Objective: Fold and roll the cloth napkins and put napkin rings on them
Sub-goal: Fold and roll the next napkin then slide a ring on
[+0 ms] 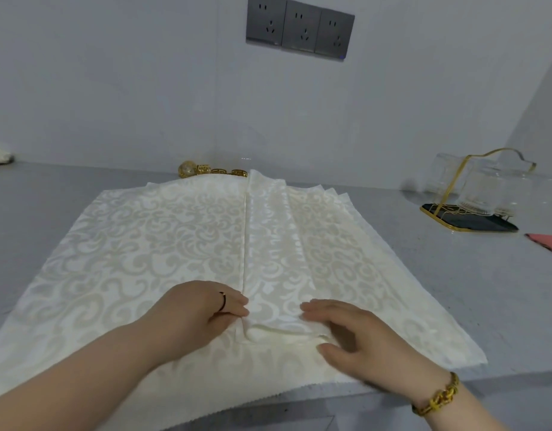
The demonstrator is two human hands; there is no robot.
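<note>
- The folded napkin (274, 244) lies as a narrow strip atop a spread stack of napkins (128, 244) on the grey counter (455, 290).
- The left hand (203, 309) presses flat, fingers straight, against the strip's left edge.
- The right hand (355, 331) rests straight fingers on the strip's near end, thumb beside it.
- Gold napkin rings (218, 171) sit behind the stack.
- The black tray (486, 223) holds clear glasses (483, 191).

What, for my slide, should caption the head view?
Left hand and right hand fold a cream napkin near gold rings.
</note>
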